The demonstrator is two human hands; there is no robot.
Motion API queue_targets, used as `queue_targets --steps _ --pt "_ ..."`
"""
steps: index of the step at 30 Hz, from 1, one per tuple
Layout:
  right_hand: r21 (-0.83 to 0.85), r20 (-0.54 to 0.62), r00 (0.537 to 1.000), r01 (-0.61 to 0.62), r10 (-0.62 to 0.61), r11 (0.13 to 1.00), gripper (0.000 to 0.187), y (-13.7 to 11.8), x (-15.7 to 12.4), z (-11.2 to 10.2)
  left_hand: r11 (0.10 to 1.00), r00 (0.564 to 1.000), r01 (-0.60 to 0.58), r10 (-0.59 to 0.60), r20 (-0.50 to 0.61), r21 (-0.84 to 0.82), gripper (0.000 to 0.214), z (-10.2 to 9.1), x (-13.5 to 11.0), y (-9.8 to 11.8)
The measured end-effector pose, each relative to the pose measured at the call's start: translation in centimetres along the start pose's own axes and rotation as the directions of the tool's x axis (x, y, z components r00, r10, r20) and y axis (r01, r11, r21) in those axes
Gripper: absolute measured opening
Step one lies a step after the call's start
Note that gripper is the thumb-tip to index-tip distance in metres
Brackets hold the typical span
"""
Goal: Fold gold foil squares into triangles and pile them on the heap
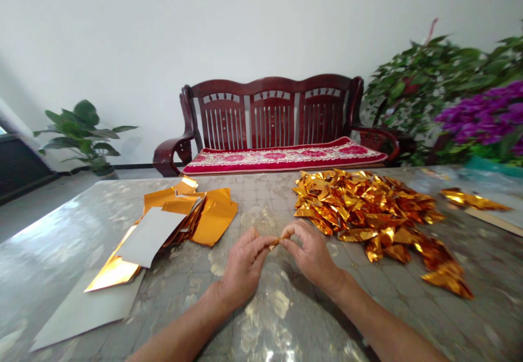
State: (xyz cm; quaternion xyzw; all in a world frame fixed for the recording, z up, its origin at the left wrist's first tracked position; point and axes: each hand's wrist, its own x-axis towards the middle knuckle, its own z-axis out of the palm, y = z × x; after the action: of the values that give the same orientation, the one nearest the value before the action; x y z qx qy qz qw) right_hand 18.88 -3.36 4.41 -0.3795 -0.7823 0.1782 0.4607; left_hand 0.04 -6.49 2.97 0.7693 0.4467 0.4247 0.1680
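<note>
Between my two hands, over the middle of the table, is a small piece of gold foil paper (274, 243), mostly hidden by fingers. My left hand (245, 261) pinches it from the left. From the right, the thumb and forefinger of my right hand (308, 253) close on its other end. To the left lies a loose stack of gold foil sheets (214, 218), some with their pale backs up. A heap of folded gold foil pieces (355, 198) spreads over the table at the right, with several trailing toward the near right.
The table (183, 318) has a glossy, patterned top. A pale sheet (90, 313) lies at its left. Clear plastic and a flat board (496, 218) are at the right edge. Behind stands a wooden bench (272, 117) with a red cushion, with plants (84, 133) and purple flowers (484, 111) either side.
</note>
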Motion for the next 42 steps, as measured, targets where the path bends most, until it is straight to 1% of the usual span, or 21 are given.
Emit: queue_targets --steps 2,5,7,9,12,14,16,18,20,23,26,28,30,32,35,37,38,40,42 --pt "-0.005 0.006 0.999 -0.043 0.043 0.999 0.011 0.1 0.0 0.1 0.999 0.999 0.034 -0.034 0.019 -0.027 0.024 -0.1 0.1 -0.1" --pt "0.01 0.011 0.995 -0.095 0.095 0.995 0.009 0.1 -0.1 0.4 0.995 0.996 0.086 -0.086 0.003 -0.048 0.023 0.0 0.1 -0.4" --pt "0.018 0.005 0.996 -0.084 0.084 0.996 0.006 0.2 -0.1 0.5 0.992 0.993 0.116 -0.117 -0.019 -0.05 0.023 0.2 0.1 -0.5" --pt "0.016 -0.001 0.999 -0.044 0.044 0.999 0.004 0.3 0.0 0.6 0.99 0.99 0.137 -0.139 -0.028 -0.044 0.022 0.3 0.0 -0.5" --pt "0.028 0.009 1.0 -0.015 0.015 0.999 0.007 0.3 0.0 0.5 0.99 0.99 0.142 -0.143 -0.009 -0.019 0.022 0.3 0.0 -0.4" --pt "0.038 0.034 0.999 -0.022 0.021 0.999 0.009 0.2 0.0 0.4 0.991 0.991 0.137 -0.137 0.006 -0.001 0.023 0.2 0.0 -0.3" --pt "0.036 0.057 0.998 -0.024 0.022 0.999 0.014 0.0 0.0 0.4 0.992 0.992 0.128 -0.128 0.018 0.011 0.025 0.1 0.1 -0.2" --pt "0.034 0.057 0.998 -0.032 0.03 0.999 0.017 -0.2 0.0 0.4 0.993 0.993 0.116 -0.117 0.027 0.023 0.025 -0.1 0.2 -0.1" --pt "0.05 0.037 0.997 -0.067 0.066 0.996 0.017 -0.3 0.0 0.5 0.993 0.993 0.111 -0.112 0.024 0.039 0.025 -0.1 0.3 0.0" --pt "0.139 0.024 0.984 -0.18 0.178 0.974 0.014 -0.3 0.0 1.0 0.993 0.994 0.113 -0.113 -0.003 0.04 0.023 0.0 0.4 0.0" --pt "0.275 0.074 0.952 -0.307 0.298 0.911 0.012 -0.1 0.1 1.3 0.991 0.991 0.13 -0.129 -0.041 0.013 0.023 0.1 0.3 -0.1" --pt "0.311 0.104 0.937 -0.35 0.334 0.884 0.013 -0.1 0.1 1.3 0.99 0.988 0.141 -0.141 -0.058 -0.006 0.023 0.2 0.2 -0.2" --pt "0.291 0.094 0.941 -0.339 0.326 0.895 0.012 -0.2 0.2 1.2 0.989 0.987 0.144 -0.145 -0.063 -0.019 0.022 0.3 0.1 -0.3" --pt "0.25 0.056 0.955 -0.297 0.292 0.922 0.01 -0.4 0.2 1.1 0.988 0.986 0.153 -0.155 -0.057 -0.03 0.021 0.4 0.2 -0.4" --pt "0.235 0.014 0.961 -0.27 0.275 0.934 0.01 -0.5 0.2 1.2 0.977 0.976 0.21 -0.212 -0.051 -0.045 0.02 0.6 0.4 -0.6" --pt "0.312 0.038 0.947 -0.313 0.318 0.897 0.014 -0.4 0.1 1.4 0.963 0.963 0.258 -0.262 -0.059 -0.077 0.021 0.7 0.6 -0.7" --pt "0.377 0.059 0.933 -0.349 0.354 0.858 0.019 -0.3 0.1 1.5 0.954 0.956 0.279 -0.287 -0.067 -0.108 0.022 0.7 0.7 -0.8" --pt "0.522 0.111 0.893 -0.425 0.435 0.74 0.03 -0.1 0.0 1.7 0.925 0.939 0.315 -0.336 -0.069 -0.211 0.022 0.8 0.8 -0.9" --pt "0.627 0.166 0.851 -0.481 0.498 0.613 0.036 0.1 -0.1 2.0 0.868 0.921 0.35 -0.388 -0.041 -0.353 0.023 0.9 0.9 -0.9"
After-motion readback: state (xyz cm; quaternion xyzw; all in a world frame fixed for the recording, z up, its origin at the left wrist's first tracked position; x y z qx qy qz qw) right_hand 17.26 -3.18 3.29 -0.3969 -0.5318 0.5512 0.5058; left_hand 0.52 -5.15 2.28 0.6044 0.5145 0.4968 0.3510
